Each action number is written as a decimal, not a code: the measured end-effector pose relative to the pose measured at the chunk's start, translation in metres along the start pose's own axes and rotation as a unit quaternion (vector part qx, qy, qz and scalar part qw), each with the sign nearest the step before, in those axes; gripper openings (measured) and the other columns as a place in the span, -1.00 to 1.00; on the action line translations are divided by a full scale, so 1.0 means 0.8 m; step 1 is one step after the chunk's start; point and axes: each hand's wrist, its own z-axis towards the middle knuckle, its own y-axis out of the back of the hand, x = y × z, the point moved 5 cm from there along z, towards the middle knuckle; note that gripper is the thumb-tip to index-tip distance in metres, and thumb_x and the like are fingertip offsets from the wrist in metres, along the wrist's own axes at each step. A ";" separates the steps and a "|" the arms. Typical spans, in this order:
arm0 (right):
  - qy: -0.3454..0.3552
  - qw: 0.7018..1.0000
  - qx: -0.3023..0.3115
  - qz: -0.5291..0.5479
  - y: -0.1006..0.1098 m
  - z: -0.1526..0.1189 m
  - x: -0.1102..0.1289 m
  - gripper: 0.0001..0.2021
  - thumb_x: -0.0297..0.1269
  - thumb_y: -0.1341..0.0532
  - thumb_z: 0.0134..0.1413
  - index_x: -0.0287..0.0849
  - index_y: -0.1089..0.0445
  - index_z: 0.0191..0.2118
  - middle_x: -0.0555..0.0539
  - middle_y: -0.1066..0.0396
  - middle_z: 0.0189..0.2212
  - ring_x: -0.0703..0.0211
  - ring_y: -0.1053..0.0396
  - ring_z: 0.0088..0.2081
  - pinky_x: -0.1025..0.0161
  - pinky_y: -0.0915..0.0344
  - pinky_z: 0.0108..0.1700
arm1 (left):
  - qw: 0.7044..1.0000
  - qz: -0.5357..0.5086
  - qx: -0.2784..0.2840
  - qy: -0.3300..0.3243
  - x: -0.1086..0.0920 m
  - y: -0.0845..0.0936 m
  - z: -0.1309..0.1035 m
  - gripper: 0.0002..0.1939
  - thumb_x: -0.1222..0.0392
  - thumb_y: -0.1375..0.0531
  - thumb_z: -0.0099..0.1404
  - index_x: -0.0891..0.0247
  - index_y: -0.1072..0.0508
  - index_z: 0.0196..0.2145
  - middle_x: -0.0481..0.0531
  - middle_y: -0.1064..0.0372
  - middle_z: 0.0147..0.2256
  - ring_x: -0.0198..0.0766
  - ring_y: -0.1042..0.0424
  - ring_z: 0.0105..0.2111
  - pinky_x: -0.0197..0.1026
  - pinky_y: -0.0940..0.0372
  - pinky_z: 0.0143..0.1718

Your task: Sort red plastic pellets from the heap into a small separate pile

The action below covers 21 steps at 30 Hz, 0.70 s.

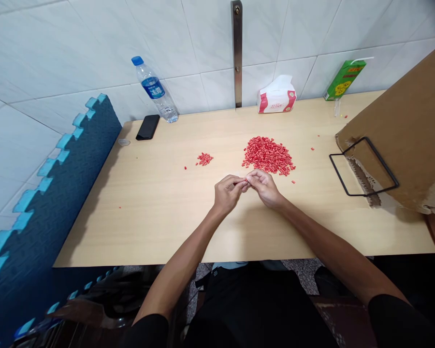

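My left hand and my right hand meet over the table, fingertips together. Between them a small red piece shows, pinched by the fingers of both hands. Just beyond my right hand lies a large pile of small red pieces. A much smaller pile of red pieces sits farther left, beyond my left hand.
On the wooden table are a black phone, a plastic bottle, a tissue pack and a green drink carton. Cardboard with a black wire frame stands right; blue foam mats line the left.
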 end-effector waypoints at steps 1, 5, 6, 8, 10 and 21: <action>0.001 1.000 0.000 0.000 0.000 0.000 0.000 -0.68 0.00 -0.33 -0.09 -0.17 -0.34 -0.40 0.02 -0.47 -0.55 0.22 -0.45 -0.51 0.21 -0.41 -0.34 | 1.000 -0.002 0.000 0.001 0.000 0.000 0.000 -0.89 0.14 -0.26 0.18 0.21 -0.56 -0.39 0.01 -0.49 -0.42 -0.31 -0.46 -0.39 -0.22 -0.36 -0.30; 0.001 1.000 0.001 0.002 -0.001 -0.001 0.001 -0.68 -0.01 -0.32 -0.08 -0.17 -0.34 -0.39 0.02 -0.47 -0.55 0.22 -0.45 -0.51 0.21 -0.41 -0.34 | 1.000 -0.015 0.005 0.002 0.000 0.000 0.001 -0.90 0.16 -0.26 0.19 0.22 -0.56 -0.39 0.01 -0.48 -0.42 -0.32 -0.45 -0.39 -0.23 -0.35 -0.31; 0.001 1.000 0.002 0.002 -0.001 -0.001 0.002 -0.68 -0.01 -0.32 -0.08 -0.17 -0.34 -0.39 0.02 -0.47 -0.55 0.22 -0.45 -0.51 0.21 -0.41 -0.34 | 1.000 -0.018 0.006 0.003 0.000 0.000 0.001 -0.89 0.16 -0.26 0.19 0.22 -0.56 -0.39 0.01 -0.48 -0.42 -0.32 -0.45 -0.39 -0.23 -0.36 -0.31; 0.002 1.000 0.004 0.000 -0.001 -0.001 0.001 -0.68 -0.01 -0.32 -0.07 -0.17 -0.34 -0.39 0.02 -0.47 -0.56 0.22 -0.45 -0.51 0.21 -0.41 -0.34 | 1.000 -0.021 0.009 0.010 0.002 0.000 0.001 -0.89 0.15 -0.25 0.19 0.22 -0.56 -0.39 0.01 -0.48 -0.42 -0.31 -0.45 -0.39 -0.23 -0.36 -0.31; 0.002 1.000 0.005 -0.003 0.000 -0.001 0.000 -0.68 0.00 -0.32 -0.07 -0.17 -0.34 -0.39 0.02 -0.46 -0.56 0.21 -0.45 -0.50 0.20 -0.41 -0.33 | 1.000 -0.021 0.011 0.016 0.004 -0.001 0.001 -0.88 0.14 -0.25 0.19 0.22 -0.56 -0.39 0.01 -0.48 -0.42 -0.30 -0.45 -0.39 -0.22 -0.36 -0.31; 0.009 1.000 0.009 0.004 0.001 0.000 -0.002 -0.70 -0.03 -0.31 -0.05 -0.16 -0.34 -0.39 0.02 -0.46 -0.55 0.23 -0.45 -0.51 0.23 -0.39 -0.35 | 0.999 -0.025 0.011 0.020 0.005 -0.001 0.002 -0.89 0.15 -0.26 0.18 0.23 -0.55 -0.40 0.01 -0.48 -0.42 -0.30 -0.46 -0.38 -0.22 -0.36 -0.29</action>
